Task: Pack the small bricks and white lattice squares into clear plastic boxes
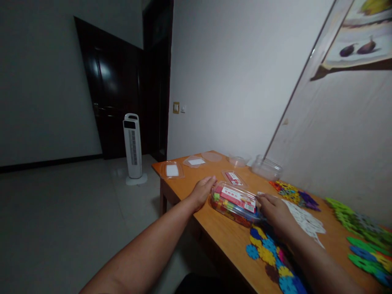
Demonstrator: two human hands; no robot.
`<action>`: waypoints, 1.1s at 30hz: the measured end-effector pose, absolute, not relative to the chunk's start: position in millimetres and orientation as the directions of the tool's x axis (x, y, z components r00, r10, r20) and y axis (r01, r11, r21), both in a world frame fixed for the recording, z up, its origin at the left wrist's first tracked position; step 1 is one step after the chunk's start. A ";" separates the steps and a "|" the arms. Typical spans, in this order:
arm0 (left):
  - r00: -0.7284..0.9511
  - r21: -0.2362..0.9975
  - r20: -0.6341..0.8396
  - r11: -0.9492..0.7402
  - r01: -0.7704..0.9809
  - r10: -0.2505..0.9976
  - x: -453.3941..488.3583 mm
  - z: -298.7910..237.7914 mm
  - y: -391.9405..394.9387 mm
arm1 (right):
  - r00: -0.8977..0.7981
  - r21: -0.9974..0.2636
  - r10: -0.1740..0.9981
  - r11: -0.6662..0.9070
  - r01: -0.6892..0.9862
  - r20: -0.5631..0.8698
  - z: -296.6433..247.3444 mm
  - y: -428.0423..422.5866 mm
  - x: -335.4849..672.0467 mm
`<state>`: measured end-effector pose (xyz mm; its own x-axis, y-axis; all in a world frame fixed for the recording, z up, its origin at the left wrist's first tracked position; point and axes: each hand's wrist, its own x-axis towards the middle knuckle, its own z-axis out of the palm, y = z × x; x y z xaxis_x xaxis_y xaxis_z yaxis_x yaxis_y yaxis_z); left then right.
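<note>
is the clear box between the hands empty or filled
Filled, at least partly: colourful pieces show through the side of the clear box.

2 hands (204, 192) — 1 filled box (234, 204) — 4 loose lids (234, 178)

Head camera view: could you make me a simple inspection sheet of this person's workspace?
Surface: orange-brown table, with things spread over it.
Job's things: clear container between the hands, colourful contents visible inside, red-and-white label on top.
Clutter: clear tub by the wall; flat clear lid among others; white pieces; flower-shaped colourful pieces near the right forearm.
Grippers: two bare hands; left hand at the container's left end, right hand at its right end.
Cables: nothing seen.
Surroundings: white tower appliance on the floor; dark door; fruit picture on the wall.
</note>
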<state>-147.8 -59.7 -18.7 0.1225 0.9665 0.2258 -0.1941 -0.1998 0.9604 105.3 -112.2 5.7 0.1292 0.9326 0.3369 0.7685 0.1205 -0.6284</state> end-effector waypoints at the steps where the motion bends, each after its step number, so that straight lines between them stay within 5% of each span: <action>1: 0.118 0.963 0.221 -0.198 -0.185 0.968 -148.0 -18.4 -59.5 | 0.134 -0.627 0.932 0.116 0.770 0.337 5.7 -111.7 105.2; 19: 0.268 0.984 0.054 -0.006 -0.177 0.962 -144.8 -17.9 -53.0 | 0.194 -0.709 0.954 0.028 0.705 0.230 -5.0 -102.8 113.5; 25: 0.466 0.983 0.062 0.026 -0.181 0.883 -154.7 -9.2 -54.6 | 0.171 -0.794 0.975 0.009 0.608 0.143 -2.4 -110.8 109.2; 33: 0.491 0.989 0.039 0.035 -0.142 0.870 -156.8 -5.6 -54.4 | 0.129 -0.890 0.992 -0.046 0.454 0.015 -3.0 -110.3 111.3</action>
